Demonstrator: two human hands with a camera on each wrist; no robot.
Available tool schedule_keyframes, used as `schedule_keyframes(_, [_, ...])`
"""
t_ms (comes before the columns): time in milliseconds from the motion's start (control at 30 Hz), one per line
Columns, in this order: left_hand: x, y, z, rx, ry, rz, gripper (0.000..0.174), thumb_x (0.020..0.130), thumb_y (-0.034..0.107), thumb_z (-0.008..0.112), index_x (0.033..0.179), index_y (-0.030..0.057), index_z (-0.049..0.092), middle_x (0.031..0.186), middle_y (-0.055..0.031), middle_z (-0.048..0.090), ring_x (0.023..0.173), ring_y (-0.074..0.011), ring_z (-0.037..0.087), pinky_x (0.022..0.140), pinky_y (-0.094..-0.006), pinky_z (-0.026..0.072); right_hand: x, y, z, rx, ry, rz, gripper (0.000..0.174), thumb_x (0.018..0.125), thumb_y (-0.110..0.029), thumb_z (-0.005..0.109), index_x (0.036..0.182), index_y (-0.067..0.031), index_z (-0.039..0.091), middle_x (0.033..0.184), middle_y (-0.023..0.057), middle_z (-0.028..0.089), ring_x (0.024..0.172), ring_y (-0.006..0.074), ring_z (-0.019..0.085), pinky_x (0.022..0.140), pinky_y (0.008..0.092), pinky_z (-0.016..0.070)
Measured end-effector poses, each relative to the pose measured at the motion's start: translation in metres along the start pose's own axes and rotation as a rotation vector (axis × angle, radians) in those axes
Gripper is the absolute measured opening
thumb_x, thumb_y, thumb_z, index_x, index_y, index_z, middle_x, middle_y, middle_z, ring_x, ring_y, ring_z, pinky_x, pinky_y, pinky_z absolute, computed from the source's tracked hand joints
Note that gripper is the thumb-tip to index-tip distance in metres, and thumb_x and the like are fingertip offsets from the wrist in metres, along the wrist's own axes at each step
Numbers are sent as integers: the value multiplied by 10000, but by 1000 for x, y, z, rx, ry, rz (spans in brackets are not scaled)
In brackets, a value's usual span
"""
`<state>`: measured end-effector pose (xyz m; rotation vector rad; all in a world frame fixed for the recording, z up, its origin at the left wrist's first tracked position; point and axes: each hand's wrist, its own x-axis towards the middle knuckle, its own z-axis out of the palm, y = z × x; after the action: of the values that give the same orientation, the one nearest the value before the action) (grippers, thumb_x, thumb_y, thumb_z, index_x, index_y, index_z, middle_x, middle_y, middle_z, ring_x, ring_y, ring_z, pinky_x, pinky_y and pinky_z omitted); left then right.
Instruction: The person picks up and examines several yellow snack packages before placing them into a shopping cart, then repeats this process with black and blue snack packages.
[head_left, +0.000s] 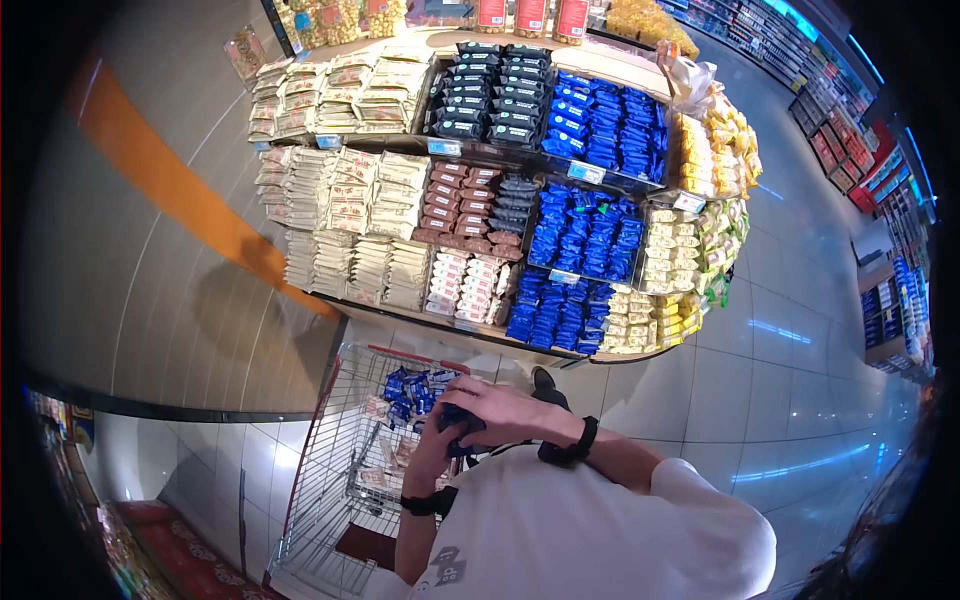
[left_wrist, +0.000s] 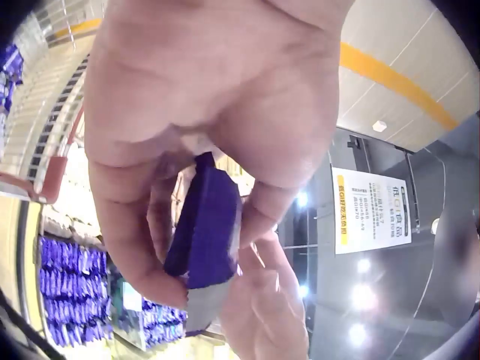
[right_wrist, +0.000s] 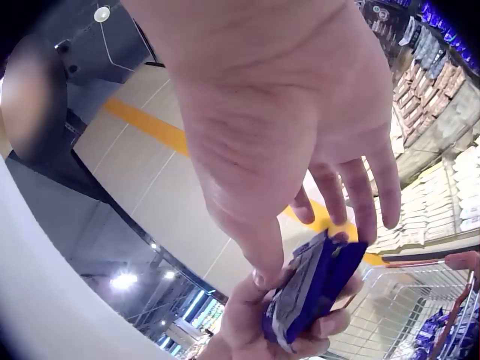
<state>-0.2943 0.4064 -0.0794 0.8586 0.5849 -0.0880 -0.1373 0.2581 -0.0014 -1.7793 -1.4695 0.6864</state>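
Blue snack packets [right_wrist: 319,281] with silvery edges are gripped by my left hand [head_left: 430,450], in front of my chest. In the left wrist view, the thumb and fingers curl round a blue packet [left_wrist: 206,221]. My right hand [head_left: 500,408] is over the packets from the other side. Its fingers are fairly straight in the right wrist view, and fingertips and thumb are right at the packets' edges. Below the hands, loose blue packets [head_left: 405,392] and pale packets [head_left: 378,478] lie in a wire shopping cart [head_left: 318,440] with red trim.
A tiered display ahead holds rows of cream packets [head_left: 335,265], brown packets [head_left: 460,205], black packets [head_left: 515,95] and blue packets [head_left: 585,235]. Yellow packets [head_left: 728,145] fill its right end. Tiled floor [head_left: 740,400] runs along the right, with farther shelves [head_left: 835,150] beyond.
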Motion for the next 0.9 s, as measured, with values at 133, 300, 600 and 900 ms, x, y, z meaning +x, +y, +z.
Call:
schedule_keyframes(133, [19,14,32,0,-97,-18,543,940,92,653,1445,52,457,1238,-89,593,1106,-175,632,881,-316,572,-12,21,-8,30,114,-22,540,814,-262,831,1228,-9,593,1270,180,586,1171,403,608,1000,449,528])
schedule_keyframes(300, [57,22,55,-84,-285,-116,418,980,133,569,1388,70,500,1272,-78,613,1127,-194,649,930,-338,556,-35,37,-34,101,238,94,458,791,-200,845,1124,24,624,1177,182,602,1111,398,616,951,444,530])
schedule_keyframes(600, [106,38,112,-134,-369,-391,400,1091,296,516,1398,41,493,1303,-152,644,1138,-295,685,977,-544,579,-80,79,-83,299,471,306,322,784,-152,865,970,-14,642,976,129,600,855,283,648,756,386,534])
schedule_keyframes(900, [135,46,190,104,-430,-69,487,999,31,628,1447,81,443,1316,-117,605,1179,-262,653,957,-486,592,-116,122,-131,843,525,355,249,897,-34,804,1061,-41,618,950,-4,639,853,46,599,704,235,505])
